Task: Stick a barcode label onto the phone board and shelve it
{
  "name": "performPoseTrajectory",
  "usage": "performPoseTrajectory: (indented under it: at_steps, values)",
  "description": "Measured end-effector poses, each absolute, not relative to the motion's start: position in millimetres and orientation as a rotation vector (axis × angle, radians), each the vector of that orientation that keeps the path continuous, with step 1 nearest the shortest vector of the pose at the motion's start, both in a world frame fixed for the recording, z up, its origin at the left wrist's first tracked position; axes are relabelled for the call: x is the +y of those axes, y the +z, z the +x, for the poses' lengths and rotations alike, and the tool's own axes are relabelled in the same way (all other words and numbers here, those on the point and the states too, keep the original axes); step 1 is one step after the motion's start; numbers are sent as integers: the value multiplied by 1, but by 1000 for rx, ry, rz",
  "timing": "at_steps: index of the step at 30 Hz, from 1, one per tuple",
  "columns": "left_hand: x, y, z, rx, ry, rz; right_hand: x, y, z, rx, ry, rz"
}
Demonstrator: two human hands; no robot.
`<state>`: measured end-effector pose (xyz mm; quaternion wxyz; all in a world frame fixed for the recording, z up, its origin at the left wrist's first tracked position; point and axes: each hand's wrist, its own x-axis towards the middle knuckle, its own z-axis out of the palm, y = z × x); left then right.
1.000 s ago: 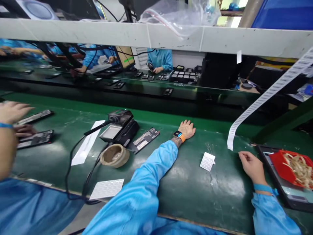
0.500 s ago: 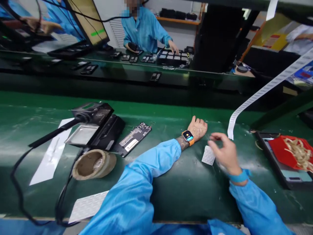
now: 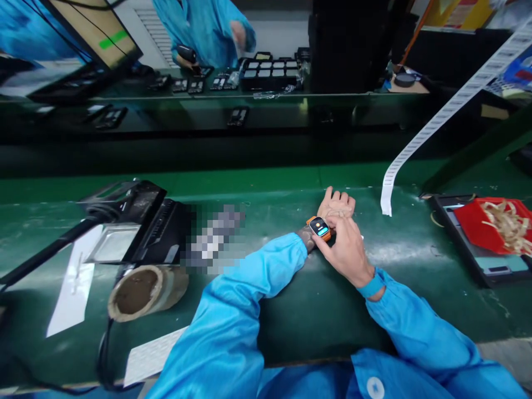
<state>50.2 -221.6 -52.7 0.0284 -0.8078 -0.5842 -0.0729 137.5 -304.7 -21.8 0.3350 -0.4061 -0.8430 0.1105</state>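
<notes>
Counter point(image 3: 415, 310) green. Watch point(image 3: 319, 227): orange band, dark screen, yellow dot, cyan patch. Sleeves point(image 3: 226, 310) bright blue, wristband point(image 3: 371, 284) also blue. Toward counter's right edge: black tray point(image 3: 462, 255), red container point(image 3: 474, 219), cream strips point(image 3: 510, 227). Hanging strip point(image 3: 449, 110) white, dark crossbars repeating. Toward left edge: tan pot point(image 3: 172, 288), black device point(image 3: 170, 233); by front edge, white sheet point(image 3: 153, 354), faint grey pattern.

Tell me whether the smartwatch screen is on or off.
On: the smartwatch screen shows a small yellowish spot and a bright blue patch against black.
</notes>
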Motion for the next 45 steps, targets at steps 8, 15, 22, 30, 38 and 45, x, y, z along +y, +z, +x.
performPoseTrajectory:
  at_steps: [8,15,22,30,38,45]
  values:
    - [-223,-48,51,-1815,-239,-2529,-305,-21,139,-2203,298,-1047]
    - [-224,-47,50,-1800,-236,-2519,-304,-21,138,-2211,314,-1055]
    - [-224,-49,49,-1777,-221,-2491,-301,-20,142,-2215,345,-997]
    - [-224,-49,48,-1757,-224,-2485,-298,-15,148,-2366,312,-802]
    - [-233,-44,44,-1685,-281,-2489,-282,-20,193,-2222,344,-911]
    - [-233,-41,43,-1698,-318,-2495,-263,-39,251,-2162,627,-1198]
